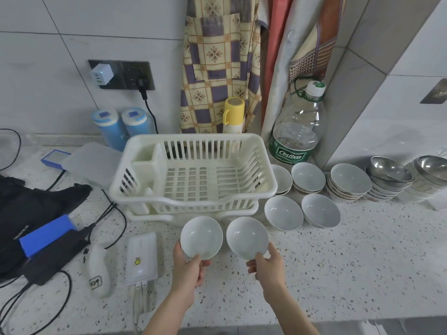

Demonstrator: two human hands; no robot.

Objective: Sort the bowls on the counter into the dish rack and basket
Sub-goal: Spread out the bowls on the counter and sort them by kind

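"Cestbon" bottle (296,131) behind 2 held bowls (201,236)

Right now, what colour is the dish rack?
The dish rack is cream-white plastic; the head view shows it.

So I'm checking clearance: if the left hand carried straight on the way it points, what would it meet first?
Probably the dish rack: the left hand, holding a white bowl, points at its front wall, though depth is unclear.

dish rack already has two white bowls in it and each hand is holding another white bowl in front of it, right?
Not quite. The head view shows the dish rack holding no bowls yet. The rest stands: the left hand holds one white bowl and the right hand another white bowl, in front of it.
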